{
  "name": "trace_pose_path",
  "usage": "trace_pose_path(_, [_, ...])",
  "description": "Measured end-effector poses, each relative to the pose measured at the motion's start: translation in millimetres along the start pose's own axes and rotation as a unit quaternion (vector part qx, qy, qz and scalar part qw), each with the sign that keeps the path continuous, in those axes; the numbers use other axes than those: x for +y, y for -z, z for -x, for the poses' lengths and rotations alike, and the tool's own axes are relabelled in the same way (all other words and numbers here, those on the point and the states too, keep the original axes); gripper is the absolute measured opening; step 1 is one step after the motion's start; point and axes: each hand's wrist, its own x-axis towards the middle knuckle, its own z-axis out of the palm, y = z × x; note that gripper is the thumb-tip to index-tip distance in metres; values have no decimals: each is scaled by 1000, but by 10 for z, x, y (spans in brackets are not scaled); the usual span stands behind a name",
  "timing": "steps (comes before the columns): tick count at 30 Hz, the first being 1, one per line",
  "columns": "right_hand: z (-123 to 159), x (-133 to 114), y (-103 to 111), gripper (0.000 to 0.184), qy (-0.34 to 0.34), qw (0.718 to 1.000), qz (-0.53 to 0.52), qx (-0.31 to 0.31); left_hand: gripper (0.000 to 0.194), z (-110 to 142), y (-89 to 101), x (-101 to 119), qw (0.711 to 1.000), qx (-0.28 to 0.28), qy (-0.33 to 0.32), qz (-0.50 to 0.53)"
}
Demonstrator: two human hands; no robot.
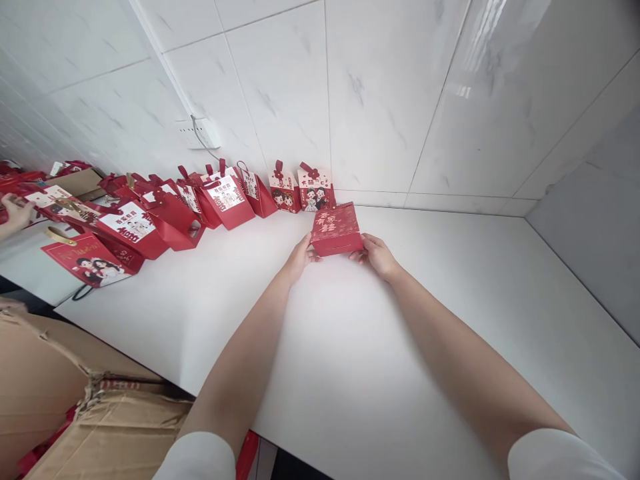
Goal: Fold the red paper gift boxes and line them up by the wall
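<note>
A flat red gift box [336, 228] with pale printed characters on its lid is at the back of the white table [350, 347]. My left hand [301, 257] grips its left front corner, fingers curled under the edge. On the opposite corner, my right hand [375, 255] holds it the same way, thumb against the side. Just behind the box stand two small gift boxes with cartoon couples and ribbon loops, one red-and-white box [315, 190] and another beside it [285, 192]. Whether the held box touches the table is unclear.
Several red gift boxes line the wall to the left, among them a handled box [93, 260] at the front. Another person's hand [17, 212] reaches in at far left. Open cardboard cartons [100, 427] stand below the table's left edge. A wall socket [199, 133] has a cable.
</note>
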Motion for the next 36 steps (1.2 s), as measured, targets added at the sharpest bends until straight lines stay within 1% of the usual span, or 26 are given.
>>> trace_pose_path(3, [-32,18,2,34,-14,999,-5,37,60,0,-12,17,999,-16,36,13])
trace_pose_path(5, [-40,28,-1,34,-15,999,2,36,62,12,-24,39,998,-22,47,28])
trace_pose_path(7, [-38,34,-6,36,-7,1000,15,26,63,36,-46,70,998,-23,41,40])
trace_pose_path(9, [-27,30,-7,44,5,1000,20,20,60,62,-79,100,999,-18,27,38])
trace_pose_path(12, [-1,0,3,62,6,1000,-18,22,56,86,-137,127,1000,9,21,9])
trace_pose_path(15, [21,-30,8,71,-3,999,-37,15,56,96,-178,128,999,32,22,-27])
trace_pose_path(17, [29,-33,-4,75,5,1000,-13,13,55,106,-185,120,999,15,5,-46])
trace_pose_path(19, [33,-20,-26,77,18,1000,5,22,54,118,-174,108,998,-15,-24,-48])
trace_pose_path(21, [37,-4,-44,74,33,999,8,32,58,123,-153,90,997,-37,-55,-28])
trace_pose_path(23, [42,1,-49,67,49,998,11,25,62,113,-133,69,997,-34,-75,4])
trace_pose_path(25, [50,-8,-43,63,58,998,11,13,59,92,-120,48,997,-7,-72,35])
trace_pose_path(28, [57,-26,-31,63,53,999,-3,7,48,63,-120,30,995,48,-50,66])
trace_pose_path(30, [55,-26,-26,60,51,999,-9,9,47,58,-125,33,994,59,-46,73])
trace_pose_path(33, [41,-2,-24,56,51,999,-2,14,50,71,-129,55,996,31,-45,64])
trace_pose_path(36, [26,25,-19,55,51,998,10,22,45,85,-123,82,998,12,-40,44])
